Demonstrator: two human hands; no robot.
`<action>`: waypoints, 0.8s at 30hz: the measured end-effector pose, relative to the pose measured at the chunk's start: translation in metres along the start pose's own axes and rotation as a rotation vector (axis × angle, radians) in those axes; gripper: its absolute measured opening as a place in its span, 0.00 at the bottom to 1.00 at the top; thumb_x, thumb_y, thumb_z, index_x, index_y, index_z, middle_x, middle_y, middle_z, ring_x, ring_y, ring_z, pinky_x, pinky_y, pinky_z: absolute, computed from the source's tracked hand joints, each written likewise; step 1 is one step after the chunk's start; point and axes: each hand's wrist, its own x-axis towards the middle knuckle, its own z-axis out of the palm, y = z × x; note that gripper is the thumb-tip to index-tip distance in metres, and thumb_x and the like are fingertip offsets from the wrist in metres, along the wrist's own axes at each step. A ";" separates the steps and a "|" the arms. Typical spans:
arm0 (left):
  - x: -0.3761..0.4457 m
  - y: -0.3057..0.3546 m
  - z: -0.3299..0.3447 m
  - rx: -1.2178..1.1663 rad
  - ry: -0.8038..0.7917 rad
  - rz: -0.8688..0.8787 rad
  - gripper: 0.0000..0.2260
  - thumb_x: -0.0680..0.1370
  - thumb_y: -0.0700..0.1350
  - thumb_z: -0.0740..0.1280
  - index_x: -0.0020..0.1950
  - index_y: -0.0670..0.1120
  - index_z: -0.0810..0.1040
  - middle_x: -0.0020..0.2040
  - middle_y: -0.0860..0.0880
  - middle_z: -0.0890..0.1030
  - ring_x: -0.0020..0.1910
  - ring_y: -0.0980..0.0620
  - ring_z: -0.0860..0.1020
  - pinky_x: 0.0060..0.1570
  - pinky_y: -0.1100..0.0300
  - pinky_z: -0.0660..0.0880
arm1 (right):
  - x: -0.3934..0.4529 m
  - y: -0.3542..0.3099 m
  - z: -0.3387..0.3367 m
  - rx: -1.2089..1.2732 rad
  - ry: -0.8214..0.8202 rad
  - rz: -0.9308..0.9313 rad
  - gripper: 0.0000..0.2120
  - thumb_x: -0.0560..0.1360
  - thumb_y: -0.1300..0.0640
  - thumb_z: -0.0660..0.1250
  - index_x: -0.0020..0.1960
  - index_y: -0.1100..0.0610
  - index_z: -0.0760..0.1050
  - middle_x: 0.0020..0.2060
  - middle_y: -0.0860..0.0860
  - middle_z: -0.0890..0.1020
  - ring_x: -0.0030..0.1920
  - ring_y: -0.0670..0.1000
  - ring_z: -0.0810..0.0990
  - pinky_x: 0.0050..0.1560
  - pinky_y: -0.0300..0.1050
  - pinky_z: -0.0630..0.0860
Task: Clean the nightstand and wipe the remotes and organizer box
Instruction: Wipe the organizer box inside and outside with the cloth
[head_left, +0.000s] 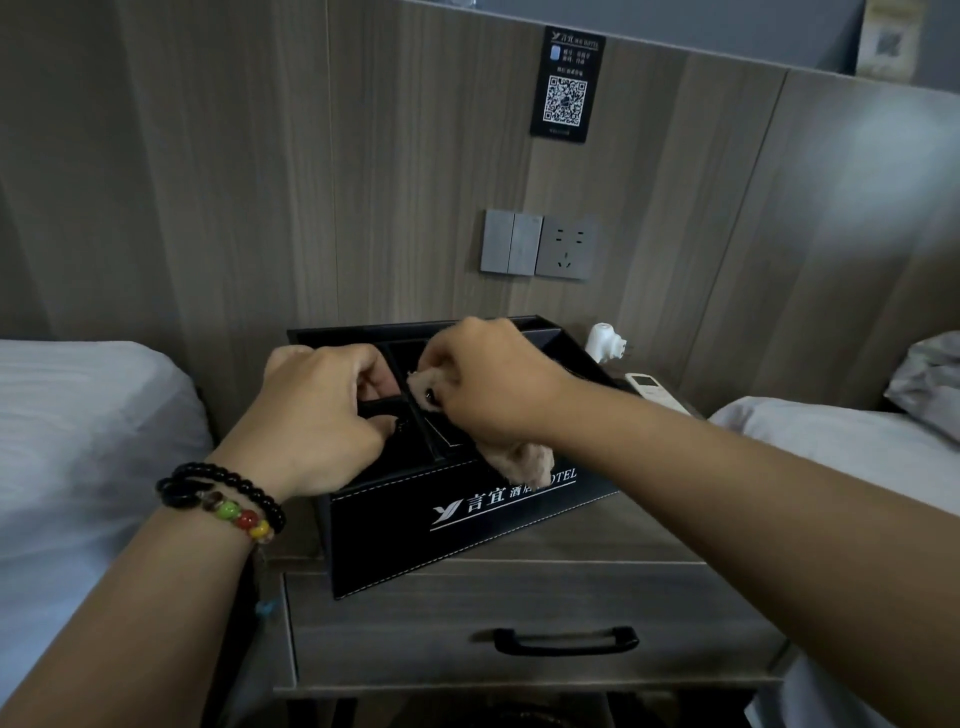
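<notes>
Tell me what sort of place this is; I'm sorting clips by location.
Most likely a hotel room: a branded organizer box marked HOTEL, a QR sign on the headboard panel, and white-sheeted beds flanking the nightstand.

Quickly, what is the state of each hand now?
Left hand: fingers grip the organizer box divider.
Right hand: fingers hold the cloth.

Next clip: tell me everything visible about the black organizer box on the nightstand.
The organizer box is black, leather-looking, with pale stitching along its edges and a white hotel logo printed on its front. Its open top is split by dividers into several compartments. It sits upright on the nightstand, turned at an angle. The left hand grips a divider; the right hand presses a tan cloth inside, and the cloth drapes over the front rim.
</notes>
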 end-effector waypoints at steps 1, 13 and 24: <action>0.000 0.000 0.000 -0.004 0.008 0.006 0.11 0.67 0.46 0.76 0.36 0.56 0.74 0.36 0.56 0.79 0.47 0.48 0.76 0.50 0.54 0.73 | -0.010 -0.002 -0.001 -0.007 0.003 -0.032 0.13 0.74 0.61 0.63 0.56 0.56 0.81 0.52 0.57 0.82 0.53 0.58 0.80 0.53 0.50 0.79; -0.008 0.005 0.004 -0.132 0.143 0.066 0.05 0.71 0.43 0.72 0.38 0.53 0.80 0.33 0.57 0.79 0.27 0.63 0.74 0.32 0.71 0.67 | -0.049 0.098 -0.020 -0.256 0.193 0.168 0.10 0.76 0.63 0.64 0.55 0.59 0.80 0.49 0.57 0.79 0.51 0.59 0.79 0.47 0.43 0.70; 0.008 -0.018 0.024 -1.102 0.407 -0.487 0.20 0.78 0.38 0.59 0.70 0.42 0.69 0.58 0.47 0.76 0.55 0.52 0.76 0.52 0.63 0.73 | 0.002 0.043 -0.031 0.072 0.348 0.074 0.12 0.76 0.62 0.65 0.57 0.55 0.82 0.53 0.51 0.84 0.55 0.51 0.80 0.47 0.30 0.66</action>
